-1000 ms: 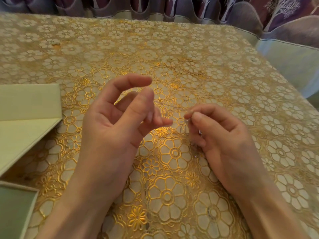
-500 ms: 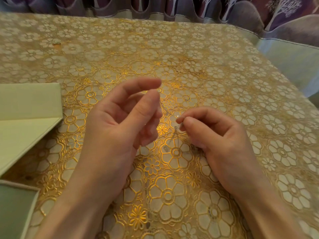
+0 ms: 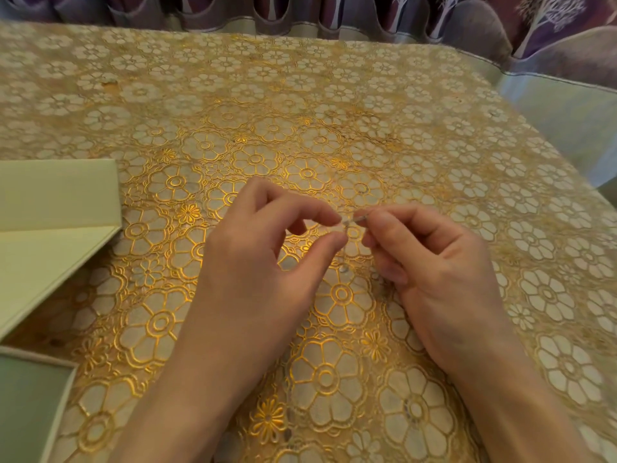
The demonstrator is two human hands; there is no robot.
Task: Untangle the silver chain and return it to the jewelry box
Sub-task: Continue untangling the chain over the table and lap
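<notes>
Two bare forearms are seen entering from the near edge, over the table (image 3: 334, 95) with its gold floral cloth. At near left, a pale green corner (image 3: 30, 406) is cut off by the frame; what it belongs to cannot be told. Left hand (image 3: 263, 262) and right hand (image 3: 440, 272) are held just above the cloth, fingertips nearly meeting. Silver chain (image 3: 350, 220) is pinched between them: the left thumb and forefinger are closed on one end, the right thumb and forefinger on the other, a short strand being stretched across the gap. Faint glints below the right fingers (image 3: 390, 272) may be more chain; too small to confirm. Jewelry box (image 3: 56, 225), pale cream, is seen lying open at mid left, well apart from the hands. Purple tree-patterned curtains (image 3: 384, 11) are seen beyond the far table edge.
</notes>
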